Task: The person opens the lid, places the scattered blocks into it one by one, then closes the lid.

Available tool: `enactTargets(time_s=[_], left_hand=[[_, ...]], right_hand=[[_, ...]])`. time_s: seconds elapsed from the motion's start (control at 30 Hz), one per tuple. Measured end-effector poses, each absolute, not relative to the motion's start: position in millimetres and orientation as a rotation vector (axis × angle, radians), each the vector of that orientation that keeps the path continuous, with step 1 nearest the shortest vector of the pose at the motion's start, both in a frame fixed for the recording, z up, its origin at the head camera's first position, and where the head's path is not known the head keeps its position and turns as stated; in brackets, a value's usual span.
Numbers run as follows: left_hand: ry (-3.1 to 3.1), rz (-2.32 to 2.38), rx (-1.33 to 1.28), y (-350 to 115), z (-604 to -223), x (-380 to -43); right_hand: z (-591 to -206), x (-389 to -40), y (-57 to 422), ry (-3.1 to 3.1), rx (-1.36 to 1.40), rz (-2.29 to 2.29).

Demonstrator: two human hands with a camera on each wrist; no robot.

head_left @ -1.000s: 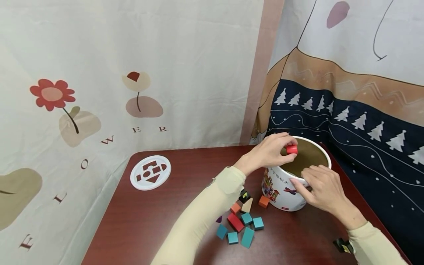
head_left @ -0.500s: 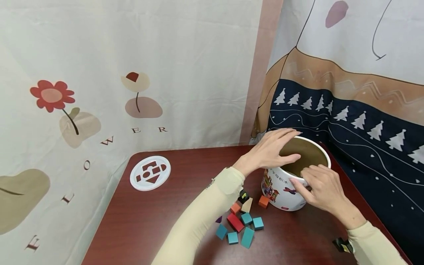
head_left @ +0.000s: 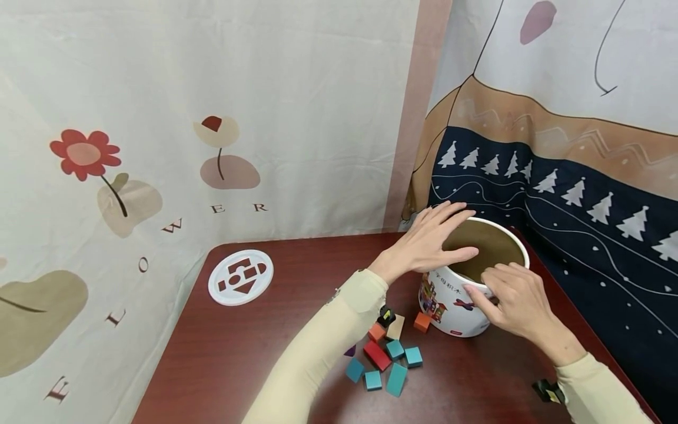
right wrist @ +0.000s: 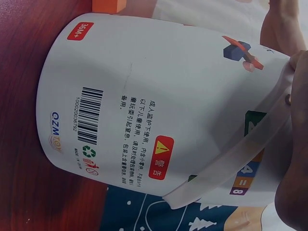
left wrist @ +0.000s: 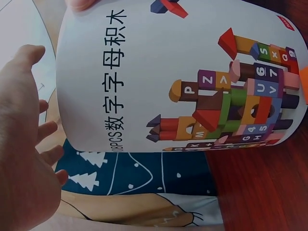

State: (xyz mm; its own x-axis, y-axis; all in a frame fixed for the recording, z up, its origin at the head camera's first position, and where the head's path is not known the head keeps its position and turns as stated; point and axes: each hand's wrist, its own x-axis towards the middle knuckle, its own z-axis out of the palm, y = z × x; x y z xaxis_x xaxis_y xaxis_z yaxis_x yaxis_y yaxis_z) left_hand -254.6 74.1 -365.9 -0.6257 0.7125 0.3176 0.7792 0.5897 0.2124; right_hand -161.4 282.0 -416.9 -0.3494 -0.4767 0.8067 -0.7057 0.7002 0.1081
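A white bucket [head_left: 457, 315] with printed block pictures stands at the right of the table. My left hand [head_left: 424, 241] hovers at the bucket's left rim, fingers spread and nothing held. In the left wrist view that left hand [left wrist: 24, 139] is beside the bucket's printed wall [left wrist: 144, 62]. My right hand [head_left: 516, 300] grips the near right rim, thumb outside and fingers curled over the edge. The right wrist view shows the bucket's barcode side [right wrist: 120, 106] and its strap handle [right wrist: 231, 166]. The bucket's floor is hidden.
Several loose blocks lie left of the bucket, including a red block [head_left: 376, 355], a teal block [head_left: 396, 380], a tan block [head_left: 395, 327] and an orange block [head_left: 422, 322]. A white shape board [head_left: 214, 285] lies at the table's back left. Printed curtains [head_left: 318, 118] hang behind.
The left hand has let go of a red block over the bucket; the block is out of sight. Its fingers have spread and shifted slightly up and left. The right hand has stayed put.
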Motion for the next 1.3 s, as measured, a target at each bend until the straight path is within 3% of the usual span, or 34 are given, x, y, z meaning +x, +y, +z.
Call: enactTargets(time_s=[0.7,1.3], left_hand=[[-2.528,-0.711,-1.068,-33.6,-385.6,-245.9],[-2.712,-0.546,-1.098,-108.9,-448.9,-214.3]], right_hand=[[-420.1,-159.1,282.3,-2.010,0.890,0.365],[-414.9,-159.8,275.4,-1.958,0.897,0.370]])
